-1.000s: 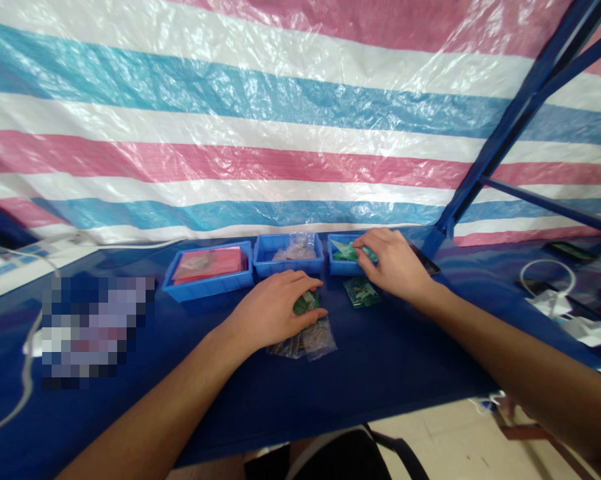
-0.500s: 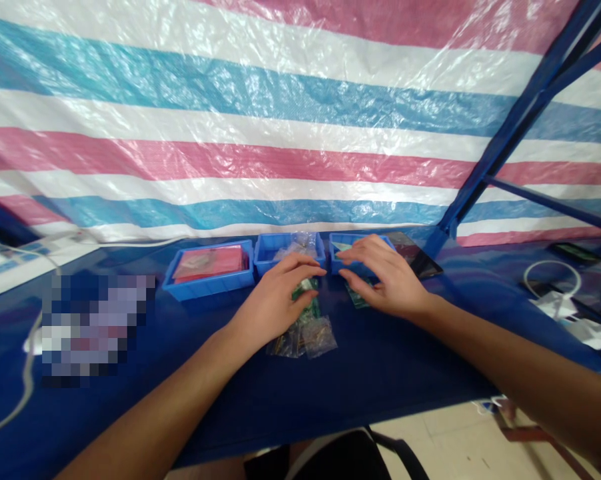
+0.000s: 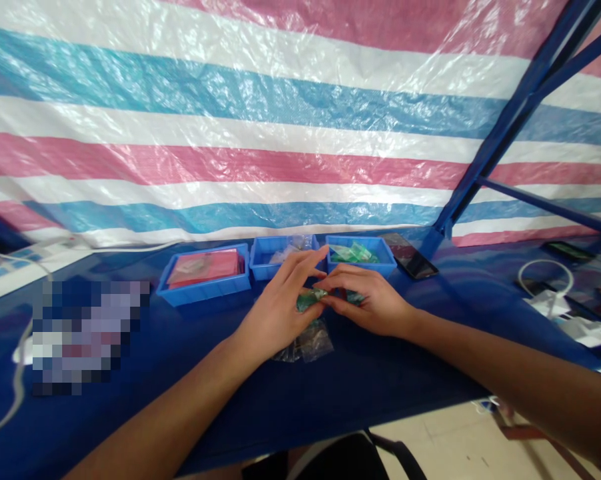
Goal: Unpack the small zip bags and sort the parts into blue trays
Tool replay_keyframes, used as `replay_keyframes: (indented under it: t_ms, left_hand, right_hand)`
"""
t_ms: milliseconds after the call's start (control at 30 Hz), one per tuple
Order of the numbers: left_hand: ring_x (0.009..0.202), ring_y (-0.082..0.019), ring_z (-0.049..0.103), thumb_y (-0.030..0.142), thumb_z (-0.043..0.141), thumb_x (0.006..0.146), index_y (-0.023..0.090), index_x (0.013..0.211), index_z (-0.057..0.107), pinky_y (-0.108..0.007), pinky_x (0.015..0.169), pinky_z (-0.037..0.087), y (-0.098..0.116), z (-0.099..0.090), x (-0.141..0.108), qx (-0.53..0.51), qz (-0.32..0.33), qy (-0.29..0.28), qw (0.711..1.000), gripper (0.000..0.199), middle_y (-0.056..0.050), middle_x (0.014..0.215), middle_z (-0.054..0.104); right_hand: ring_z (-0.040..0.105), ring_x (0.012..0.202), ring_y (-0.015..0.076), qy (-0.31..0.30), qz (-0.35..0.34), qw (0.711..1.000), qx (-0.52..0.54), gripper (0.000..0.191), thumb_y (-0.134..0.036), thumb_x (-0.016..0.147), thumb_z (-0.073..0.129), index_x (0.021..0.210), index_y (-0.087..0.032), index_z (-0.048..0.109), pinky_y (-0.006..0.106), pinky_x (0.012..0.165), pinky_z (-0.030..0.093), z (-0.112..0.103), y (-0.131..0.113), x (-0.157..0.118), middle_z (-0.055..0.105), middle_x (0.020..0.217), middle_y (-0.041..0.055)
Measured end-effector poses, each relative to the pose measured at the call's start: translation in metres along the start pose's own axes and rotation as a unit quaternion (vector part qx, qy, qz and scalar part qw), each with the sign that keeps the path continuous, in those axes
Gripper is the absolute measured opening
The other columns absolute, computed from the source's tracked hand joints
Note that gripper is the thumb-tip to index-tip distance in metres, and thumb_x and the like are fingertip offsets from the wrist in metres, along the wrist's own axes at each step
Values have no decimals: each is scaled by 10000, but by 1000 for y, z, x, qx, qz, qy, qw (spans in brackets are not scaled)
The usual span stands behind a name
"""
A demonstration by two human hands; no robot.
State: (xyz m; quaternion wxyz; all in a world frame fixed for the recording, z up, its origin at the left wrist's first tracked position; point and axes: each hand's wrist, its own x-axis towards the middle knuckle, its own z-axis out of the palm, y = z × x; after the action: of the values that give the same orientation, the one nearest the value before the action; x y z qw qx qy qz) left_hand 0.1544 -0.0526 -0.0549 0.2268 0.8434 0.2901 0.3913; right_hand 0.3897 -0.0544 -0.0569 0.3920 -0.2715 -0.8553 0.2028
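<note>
My left hand [image 3: 276, 301] and right hand [image 3: 373, 300] pinch a small, shiny green plastic packet [image 3: 307, 300] — probably light, limp, slippery — best held by its edges.

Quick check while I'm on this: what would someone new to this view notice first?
Probably the shiny plastic sheet, striped red, white and blue, filling the upper part of the view. Next, perhaps, the left hand and right hand, close together at a small green packet near the middle. Beyond them, three blue bins stand along the back of the dark blue table.
</note>
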Motion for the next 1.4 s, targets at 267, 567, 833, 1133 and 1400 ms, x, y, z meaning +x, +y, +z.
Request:
replay_keyframes:
  t_ms: [267,567,833,1133,1400]
  left_hand:
    - [1022,-207,724,291,709,1038,245,1429,618,-382,929,653,4,-10,3,103,-13,100,990,404,-101,1318,687]
    - [1055,-232,771,420,752,1019,214,1354,697,-351,873,683,8,-5,3,-2,-23,25,999,397,-113,1286,738]
    - [989,-260,819,403,767,1005,208,1174,749,-417,942,672,-8,-5,3,-88,-117,89,985,259,-75,1077,836]
    - [1044,-210,790,328,763,1010,218,1279,612,-354,952,646,-7,0,3,-167,-115,79,976,327,-61,1096,792]
    - [1034,-235,768,408,789,986,222,1264,768,-357,882,668,0,-4,3,-36,-63,48,996,336,-97,1242,755]
  right_hand:
    - [688,819,197,148,148,966,154,235,-470,1000,759,1054,-255,680,333,720,595,6,11,-1,692,973,43]
    - [739,1125,259,93,88,986,106,242,-357,1031,722,1255,-272,694,395,899,661,7,6,-6,727,1232,93]
    - [715,963,240,165,116,973,110,340,-347,990,772,1301,-294,647,387,801,656,11,8,-4,688,1122,79]
    - [713,738,192,136,221,932,254,503,-593,830,888,1104,-264,623,345,642,633,13,13,4,733,963,22]
    - [707,760,174,182,193,942,206,393,-538,879,875,1007,-244,649,315,688,613,9,11,0,714,908,9]
